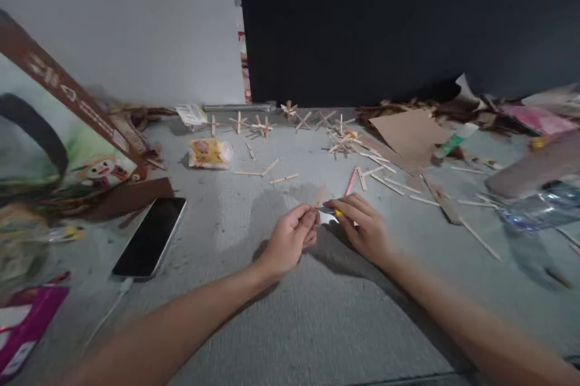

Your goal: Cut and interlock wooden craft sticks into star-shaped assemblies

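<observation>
Near the middle of the floor-like grey surface (290, 313), my left hand (290, 238) is closed in a pinch. What lies between its fingers is too small and covered to make out. My right hand (362, 226) is wrapped round a small tool with a yellow part (338, 213) and a grey metal blade. The tool's tip points left and meets the fingertips of my left hand. A blurred, pale thin piece (321, 194) shows just beyond the fingertips. Farther off lie loose wooden sticks (284, 179) and a pinkish-red stick (351, 181).
Small crossed-stick shapes (239, 122) stand along the back, near a yellow snack packet (209, 153). At left are a phone (150, 237) with a cable and a printed box (67, 108). Cardboard (410, 135), a green-labelled tube (457, 140) and a clear plastic bottle (544, 208) lie right.
</observation>
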Action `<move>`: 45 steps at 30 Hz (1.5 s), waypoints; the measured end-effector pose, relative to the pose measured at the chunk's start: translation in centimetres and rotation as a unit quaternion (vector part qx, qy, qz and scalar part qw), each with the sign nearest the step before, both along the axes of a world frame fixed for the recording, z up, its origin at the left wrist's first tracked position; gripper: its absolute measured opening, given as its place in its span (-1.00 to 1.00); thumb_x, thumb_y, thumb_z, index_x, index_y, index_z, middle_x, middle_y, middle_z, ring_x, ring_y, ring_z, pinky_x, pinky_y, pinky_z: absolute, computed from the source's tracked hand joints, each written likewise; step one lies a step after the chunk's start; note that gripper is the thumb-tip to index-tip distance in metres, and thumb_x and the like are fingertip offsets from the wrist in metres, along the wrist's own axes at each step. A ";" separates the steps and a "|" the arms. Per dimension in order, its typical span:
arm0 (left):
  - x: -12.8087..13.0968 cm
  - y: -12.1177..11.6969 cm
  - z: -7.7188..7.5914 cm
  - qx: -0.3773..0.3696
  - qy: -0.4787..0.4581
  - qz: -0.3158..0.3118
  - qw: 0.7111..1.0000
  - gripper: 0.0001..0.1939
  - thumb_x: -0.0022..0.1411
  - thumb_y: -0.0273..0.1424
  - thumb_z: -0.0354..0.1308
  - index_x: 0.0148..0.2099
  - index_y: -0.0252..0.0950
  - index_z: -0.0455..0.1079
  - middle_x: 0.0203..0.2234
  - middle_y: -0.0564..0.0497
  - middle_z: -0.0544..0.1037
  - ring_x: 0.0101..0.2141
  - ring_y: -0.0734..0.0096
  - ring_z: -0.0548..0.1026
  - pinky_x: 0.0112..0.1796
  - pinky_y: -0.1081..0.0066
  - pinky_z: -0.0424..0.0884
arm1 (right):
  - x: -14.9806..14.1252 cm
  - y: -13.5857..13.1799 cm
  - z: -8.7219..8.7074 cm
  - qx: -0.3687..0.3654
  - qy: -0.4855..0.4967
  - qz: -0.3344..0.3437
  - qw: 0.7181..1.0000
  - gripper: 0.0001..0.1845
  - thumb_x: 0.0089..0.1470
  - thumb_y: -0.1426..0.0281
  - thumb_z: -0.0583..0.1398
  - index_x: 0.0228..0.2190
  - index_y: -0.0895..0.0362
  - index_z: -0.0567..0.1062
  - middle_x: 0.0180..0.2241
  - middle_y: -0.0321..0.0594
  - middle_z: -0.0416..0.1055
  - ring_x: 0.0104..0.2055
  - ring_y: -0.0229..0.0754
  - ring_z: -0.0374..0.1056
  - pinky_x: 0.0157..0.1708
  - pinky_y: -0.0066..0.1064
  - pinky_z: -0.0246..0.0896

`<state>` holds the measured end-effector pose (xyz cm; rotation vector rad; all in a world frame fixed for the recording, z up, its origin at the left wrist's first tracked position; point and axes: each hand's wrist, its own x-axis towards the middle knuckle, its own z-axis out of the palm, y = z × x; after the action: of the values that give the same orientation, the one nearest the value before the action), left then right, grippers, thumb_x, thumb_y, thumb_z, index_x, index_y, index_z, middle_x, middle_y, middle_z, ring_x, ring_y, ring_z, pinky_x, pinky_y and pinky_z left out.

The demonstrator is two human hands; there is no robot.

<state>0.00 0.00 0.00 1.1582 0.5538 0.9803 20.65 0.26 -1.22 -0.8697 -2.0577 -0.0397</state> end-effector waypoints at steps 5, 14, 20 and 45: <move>0.0 0.1 -0.1 0.003 -0.008 -0.005 1.000 -0.48 0.39 0.11 0.22 -0.29 -0.26 0.30 -0.61 0.26 0.08 -0.61 0.58 0.04 -0.54 0.48 0.01 | -0.1 -0.2 0.1 -0.006 -0.003 0.002 1.000 -0.63 0.40 0.56 0.15 0.13 0.02 0.52 -0.19 -0.13 0.58 -0.19 -0.07 0.43 -0.20 -0.26 0.41; 0.2 0.1 -0.3 0.001 -0.020 -0.001 1.000 -0.49 0.37 0.10 0.25 -0.29 -0.27 0.32 -0.60 0.24 0.12 -0.60 0.59 0.04 -0.54 0.49 0.01 | 0.0 -0.4 0.1 0.001 0.002 0.011 1.000 -0.64 0.39 0.56 0.14 0.11 0.03 0.54 -0.18 -0.10 0.58 -0.19 -0.06 0.44 -0.20 -0.24 0.42; 0.2 0.1 -0.4 0.003 -0.024 -0.005 1.000 -0.50 0.37 0.08 0.25 -0.29 -0.27 0.32 -0.60 0.24 0.13 -0.60 0.58 0.05 -0.55 0.50 0.03 | 0.0 -0.5 0.3 0.003 -0.001 0.002 1.000 -0.65 0.39 0.57 0.14 0.09 0.05 0.54 -0.18 -0.10 0.59 -0.19 -0.07 0.46 -0.19 -0.24 0.44; 0.2 0.0 -0.7 0.008 -0.022 -0.003 1.000 -0.50 0.39 0.08 0.23 -0.28 -0.27 0.31 -0.58 0.25 0.12 -0.61 0.60 0.04 -0.55 0.48 0.01 | 0.0 -0.4 0.3 -0.003 -0.005 0.004 1.000 -0.60 0.39 0.58 0.14 0.14 0.02 0.52 -0.17 -0.11 0.58 -0.18 -0.06 0.44 -0.19 -0.24 0.43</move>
<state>0.25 0.04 -0.71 1.1499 0.5082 1.0040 20.66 -0.15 -0.92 -0.8661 -2.0719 -0.0333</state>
